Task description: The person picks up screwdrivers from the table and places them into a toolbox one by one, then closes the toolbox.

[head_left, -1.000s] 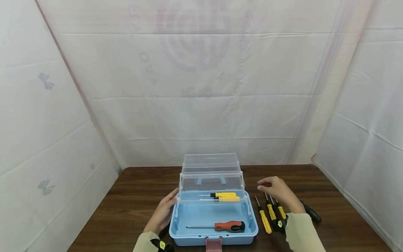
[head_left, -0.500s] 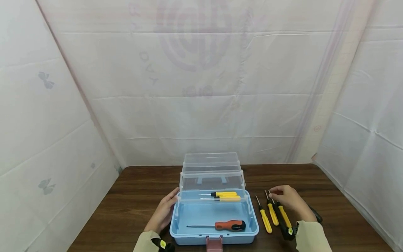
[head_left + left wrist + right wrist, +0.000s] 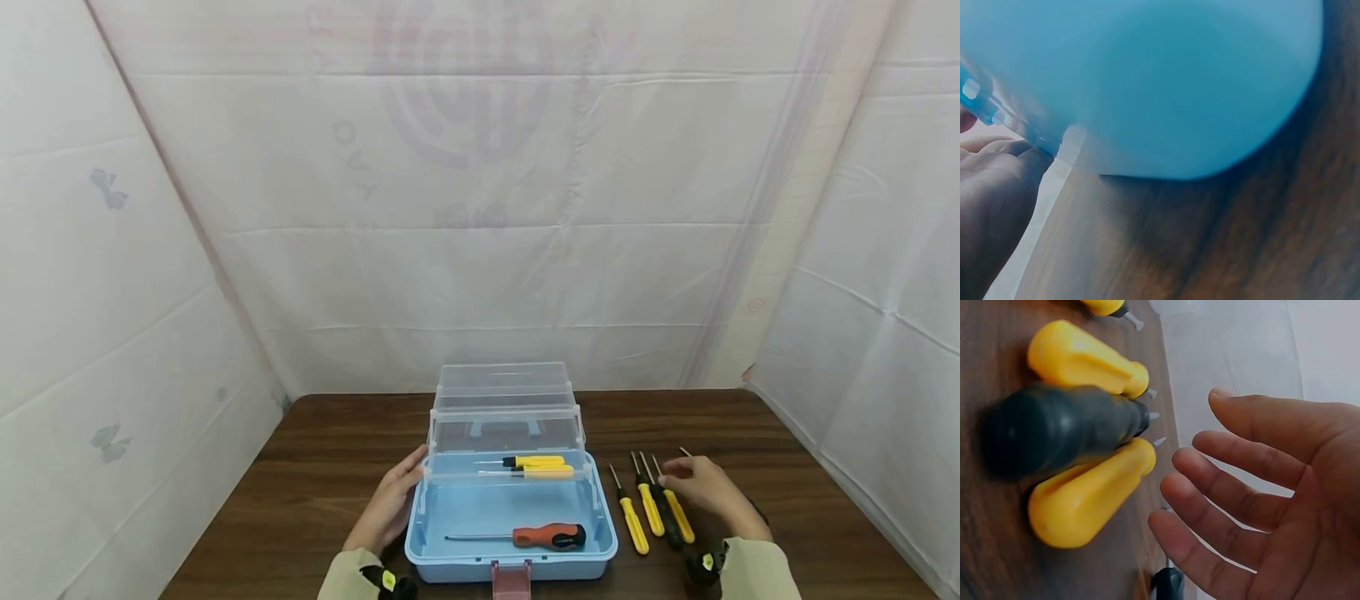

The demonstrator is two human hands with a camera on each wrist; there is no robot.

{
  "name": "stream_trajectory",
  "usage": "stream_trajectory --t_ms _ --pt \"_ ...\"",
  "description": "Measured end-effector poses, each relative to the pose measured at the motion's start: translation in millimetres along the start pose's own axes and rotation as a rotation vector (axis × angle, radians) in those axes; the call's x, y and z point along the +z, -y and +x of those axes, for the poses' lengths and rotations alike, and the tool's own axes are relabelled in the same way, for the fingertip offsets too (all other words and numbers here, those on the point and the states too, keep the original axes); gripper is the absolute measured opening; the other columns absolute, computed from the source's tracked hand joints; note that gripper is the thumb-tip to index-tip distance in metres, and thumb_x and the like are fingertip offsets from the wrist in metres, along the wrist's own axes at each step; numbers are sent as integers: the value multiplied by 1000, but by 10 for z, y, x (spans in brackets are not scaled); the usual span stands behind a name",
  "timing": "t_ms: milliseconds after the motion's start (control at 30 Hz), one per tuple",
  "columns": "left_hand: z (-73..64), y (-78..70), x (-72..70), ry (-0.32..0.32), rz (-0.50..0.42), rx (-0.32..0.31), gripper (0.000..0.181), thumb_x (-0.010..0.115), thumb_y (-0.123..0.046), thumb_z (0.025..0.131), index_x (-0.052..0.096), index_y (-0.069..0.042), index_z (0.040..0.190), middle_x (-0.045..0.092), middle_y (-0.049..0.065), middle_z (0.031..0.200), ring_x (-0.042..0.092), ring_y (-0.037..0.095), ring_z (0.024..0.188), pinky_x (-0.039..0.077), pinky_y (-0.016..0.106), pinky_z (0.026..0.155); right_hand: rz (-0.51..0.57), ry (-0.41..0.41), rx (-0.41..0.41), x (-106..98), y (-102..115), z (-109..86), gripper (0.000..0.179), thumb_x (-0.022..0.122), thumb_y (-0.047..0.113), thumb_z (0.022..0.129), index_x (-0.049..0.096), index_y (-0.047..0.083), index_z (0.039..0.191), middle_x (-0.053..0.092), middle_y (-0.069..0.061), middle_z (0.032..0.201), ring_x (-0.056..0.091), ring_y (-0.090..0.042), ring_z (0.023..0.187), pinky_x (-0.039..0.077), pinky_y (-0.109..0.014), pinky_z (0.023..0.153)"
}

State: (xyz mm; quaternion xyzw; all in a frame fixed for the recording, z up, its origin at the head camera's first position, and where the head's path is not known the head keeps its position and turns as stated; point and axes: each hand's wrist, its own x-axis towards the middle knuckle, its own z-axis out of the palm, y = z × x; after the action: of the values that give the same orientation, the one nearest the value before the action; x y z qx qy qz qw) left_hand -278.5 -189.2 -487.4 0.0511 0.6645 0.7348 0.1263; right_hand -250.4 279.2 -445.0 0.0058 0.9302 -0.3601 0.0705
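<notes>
My left hand (image 3: 386, 504) rests with extended fingers against the left side of a light blue toolbox (image 3: 450, 575). Inside the toolbox lie an orange-and-black screwdriver (image 3: 549, 537) at the front and two yellow screwdrivers (image 3: 534, 462) at the back. To the right, my right hand (image 3: 705, 483) hovers over the row of loose screwdrivers, fingers spread and slightly bent, palm holding nothing. The row has a dark-handled screwdriver (image 3: 1066, 428) between yellow screwdrivers (image 3: 1085, 500). Another dark-handled screwdriver (image 3: 1169, 584) lies farther right, mostly hidden by the hand in the head view.
The toolbox's clear lid (image 3: 502, 390) stands raised at the back, above a transparent tray level. A pink latch (image 3: 511, 581) hangs at the front. The brown wooden table (image 3: 322, 475) ends at white sheet walls (image 3: 480, 283) behind and on both sides.
My right hand has moved right and towards me across the loose screwdrivers, uncovering more of their handles. The left hand and toolbox stay in place.
</notes>
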Motion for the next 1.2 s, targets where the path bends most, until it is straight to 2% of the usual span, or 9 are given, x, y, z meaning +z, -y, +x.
stream_trajectory --t_ms 167,400,600,1200 --pt "9 1 6 3 5 0 58 38 -20 103 15 -1 153 13 25 158 18 43 144 24 54 114 21 9 35 16 -61 -3 43 62 20 91 58 -14 118 63 -29 110 66 -30 90 58 -40 68" --pt "-4 6 15 -8 -1 1 58 39 -19 102 16 0 152 14 25 158 20 43 144 25 55 114 58 50 100 42 -127 -5 47 64 21 90 55 -14 120 60 -30 112 65 -35 95 59 -42 70" --pt "-12 1 18 -5 -11 3 57 38 -18 103 15 -1 153 13 25 158 19 43 144 24 55 114 86 74 112 63 -177 -7 49 63 22 91 54 -15 122 58 -33 115 65 -36 96 59 -43 72" --pt "6 15 -2 -6 1 -2 58 39 -20 102 17 -2 153 14 24 158 21 42 144 26 54 114 43 26 141 109 -226 -4 39 70 13 85 61 -14 112 66 -19 98 66 -19 81 59 -36 67"
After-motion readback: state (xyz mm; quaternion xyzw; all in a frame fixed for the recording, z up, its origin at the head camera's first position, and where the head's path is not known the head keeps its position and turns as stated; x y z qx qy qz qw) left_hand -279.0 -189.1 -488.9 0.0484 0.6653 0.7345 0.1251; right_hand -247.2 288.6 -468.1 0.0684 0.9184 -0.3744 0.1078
